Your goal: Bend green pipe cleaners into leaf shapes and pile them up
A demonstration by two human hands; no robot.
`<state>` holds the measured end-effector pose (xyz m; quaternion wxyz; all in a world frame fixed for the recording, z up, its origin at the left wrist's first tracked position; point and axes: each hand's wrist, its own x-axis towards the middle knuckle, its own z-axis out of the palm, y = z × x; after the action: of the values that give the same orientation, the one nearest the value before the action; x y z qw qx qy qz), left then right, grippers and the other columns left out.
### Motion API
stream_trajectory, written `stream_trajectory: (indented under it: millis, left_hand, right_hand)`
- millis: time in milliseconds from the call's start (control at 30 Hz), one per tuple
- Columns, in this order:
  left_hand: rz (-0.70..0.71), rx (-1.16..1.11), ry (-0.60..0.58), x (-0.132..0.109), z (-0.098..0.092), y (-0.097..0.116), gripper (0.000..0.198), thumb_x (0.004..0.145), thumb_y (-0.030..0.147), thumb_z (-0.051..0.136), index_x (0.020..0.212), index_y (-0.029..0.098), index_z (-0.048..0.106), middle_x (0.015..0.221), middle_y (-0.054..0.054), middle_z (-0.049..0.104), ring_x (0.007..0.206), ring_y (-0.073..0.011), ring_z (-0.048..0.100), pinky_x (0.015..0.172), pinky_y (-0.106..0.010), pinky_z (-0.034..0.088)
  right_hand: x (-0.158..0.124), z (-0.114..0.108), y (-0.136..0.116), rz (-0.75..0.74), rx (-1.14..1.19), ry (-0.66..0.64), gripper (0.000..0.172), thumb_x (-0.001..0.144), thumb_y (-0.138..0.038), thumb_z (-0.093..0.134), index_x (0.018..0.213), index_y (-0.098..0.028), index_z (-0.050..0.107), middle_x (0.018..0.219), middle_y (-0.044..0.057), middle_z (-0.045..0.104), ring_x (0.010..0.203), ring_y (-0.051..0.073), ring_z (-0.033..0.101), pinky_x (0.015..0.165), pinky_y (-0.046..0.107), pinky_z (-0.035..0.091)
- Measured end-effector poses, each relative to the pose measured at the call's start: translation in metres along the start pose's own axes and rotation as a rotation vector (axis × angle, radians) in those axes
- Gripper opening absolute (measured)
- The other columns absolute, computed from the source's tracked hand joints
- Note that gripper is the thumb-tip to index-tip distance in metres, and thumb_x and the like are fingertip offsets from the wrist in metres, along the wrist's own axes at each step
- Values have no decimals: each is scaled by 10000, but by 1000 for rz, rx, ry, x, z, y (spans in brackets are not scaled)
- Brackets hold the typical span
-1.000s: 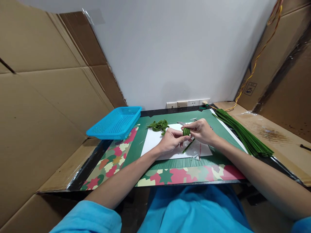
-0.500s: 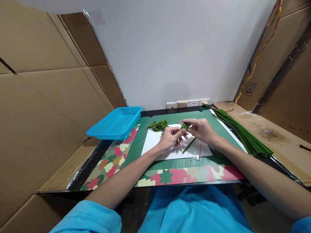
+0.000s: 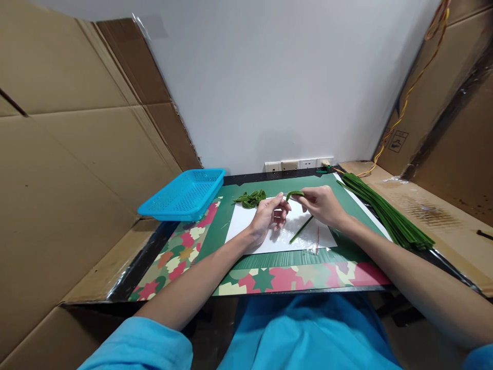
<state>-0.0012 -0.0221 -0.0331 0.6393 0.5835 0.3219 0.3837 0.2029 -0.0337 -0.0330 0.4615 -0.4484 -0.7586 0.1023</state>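
My right hand (image 3: pixel 322 204) pinches a bent green pipe cleaner (image 3: pixel 295 193), which curves over to the left from its fingertips. Close by on the left is my left hand (image 3: pixel 268 216), palm turned up, its fingers loosely curled and apart. The free end of the pipe cleaner hangs right at the left fingertips; whether they touch I cannot tell. Below the hands, a straight piece of green pipe cleaner (image 3: pixel 301 229) lies on a white sheet (image 3: pixel 246 226). A small heap of looped green pipe cleaners (image 3: pixel 250 199) rests at the sheet's back left corner.
A blue perforated basket (image 3: pixel 185 192) stands at the back left. Along the right side lies a thick bundle of straight green pipe cleaners (image 3: pixel 385 210). A thin red strip (image 3: pixel 318 240) is on clear film at the sheet's right. Cardboard walls flank the green table mat (image 3: pixel 215 241).
My left fingers have loosened and drawn slightly left from the pipe cleaner. My right hand keeps it, and its curved shape now shows more openly between the hands.
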Motion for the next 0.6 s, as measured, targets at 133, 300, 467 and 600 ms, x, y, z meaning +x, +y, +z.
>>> stream_trajectory:
  millis: [133, 300, 467, 600]
  left_hand:
    - [11, 5, -11, -1, 2, 2, 554, 866, 687, 654, 852, 133, 672, 631, 24, 537, 443, -76, 501, 368, -195, 268]
    - [1, 15, 1, -2, 2, 4, 521, 848, 655, 697, 855, 135, 662, 628, 31, 526, 439, -64, 484, 366, -185, 247]
    - [-13, -19, -19, -1, 2, 0, 528, 866, 661, 667, 869, 133, 675, 635, 25, 528, 452, -69, 479, 379, -189, 264]
    - [-10, -12, -24, -1, 3, -1, 525, 879, 660, 650, 859, 136, 678, 633, 24, 528, 446, -66, 459, 378, -192, 266]
  right_hand:
    - [0, 2, 3, -7, -54, 16, 558, 991, -550, 556, 555, -204, 518, 492, -12, 517, 480, 117, 345, 512, 286, 256]
    - [-1, 3, 6, -34, -94, 21, 559, 990, -517, 555, 541, -210, 426, 487, -29, 432, 495, 116, 293, 525, 298, 217]
    - [-1, 4, 7, -37, -137, 26, 542, 981, -482, 560, 542, -213, 393, 495, -25, 428, 498, 118, 290, 528, 299, 210]
    - [-2, 5, 7, -46, -178, 16, 521, 983, -465, 557, 551, -213, 410, 507, -15, 463, 498, 121, 324, 531, 297, 215]
